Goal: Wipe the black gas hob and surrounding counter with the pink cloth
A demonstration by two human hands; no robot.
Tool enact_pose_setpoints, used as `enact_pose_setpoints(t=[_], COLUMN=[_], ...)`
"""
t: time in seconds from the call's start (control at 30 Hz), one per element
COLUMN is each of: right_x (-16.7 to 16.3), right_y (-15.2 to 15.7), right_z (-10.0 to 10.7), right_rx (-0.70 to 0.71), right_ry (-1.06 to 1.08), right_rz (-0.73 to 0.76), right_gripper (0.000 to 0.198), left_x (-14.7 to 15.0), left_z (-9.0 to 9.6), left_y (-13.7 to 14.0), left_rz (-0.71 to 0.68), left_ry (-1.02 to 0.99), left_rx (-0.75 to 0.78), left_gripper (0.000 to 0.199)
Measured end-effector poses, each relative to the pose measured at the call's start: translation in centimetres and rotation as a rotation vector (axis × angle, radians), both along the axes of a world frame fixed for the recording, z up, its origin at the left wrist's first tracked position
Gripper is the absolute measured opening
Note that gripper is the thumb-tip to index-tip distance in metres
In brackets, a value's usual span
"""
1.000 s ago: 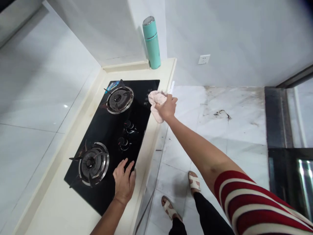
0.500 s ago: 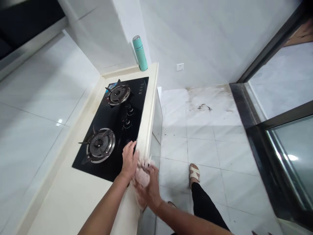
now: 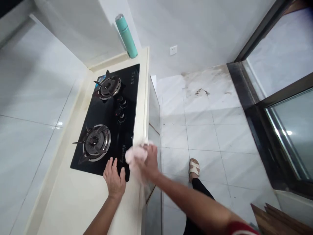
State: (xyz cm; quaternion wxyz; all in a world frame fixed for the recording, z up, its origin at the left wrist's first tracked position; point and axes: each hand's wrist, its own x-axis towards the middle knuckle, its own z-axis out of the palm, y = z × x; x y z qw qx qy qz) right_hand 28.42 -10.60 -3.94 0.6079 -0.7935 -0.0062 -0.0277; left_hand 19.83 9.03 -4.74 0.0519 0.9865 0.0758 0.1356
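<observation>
A pale pink cloth [image 3: 136,154] is bunched in my right hand [image 3: 149,163], over the counter's front edge beside the stove. Motion blurs the cloth and that hand. My left hand [image 3: 114,179] rests with fingers spread on the near end of the black glass gas stove [image 3: 102,112], holding nothing. Two round burners with metal pot supports sit on the stove, the near burner [image 3: 96,142] just beyond my left fingertips. Between the burners, towards the front edge, are two black knobs [image 3: 121,109].
A mint-green flask [image 3: 127,37] stands upright at the counter's far end. The cream counter [image 3: 73,199] runs along a tiled wall. Grey cabinet doors [image 3: 153,111] face the tiled floor. Brown boards [image 3: 276,218] lie at lower right, below a dark-framed glass door [image 3: 290,130].
My left hand has come away from the cloth and moved left and nearer, its fingers now spread on the stove. The cloth has shifted up with my right hand. The view has tilted down slightly.
</observation>
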Motion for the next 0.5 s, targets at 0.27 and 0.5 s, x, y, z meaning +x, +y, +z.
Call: enact_pose_setpoints(t=[0.27,0.5], right_x=[15.2,3.1], right_y=[-0.6,-0.1], right_z=[0.5,0.8], right_rx=[-0.016,-0.018], right_ry=[0.010,0.106], right_rz=[-0.080,-0.071], right_gripper=[0.040,0.042], left_x=[0.0,0.2], left_z=[0.7,0.7], left_y=[-0.5,-0.9], left_rz=[0.026,0.025], left_ry=[0.019,0.008], left_rx=[-0.012,-0.024], left_gripper=[0.053,0.054])
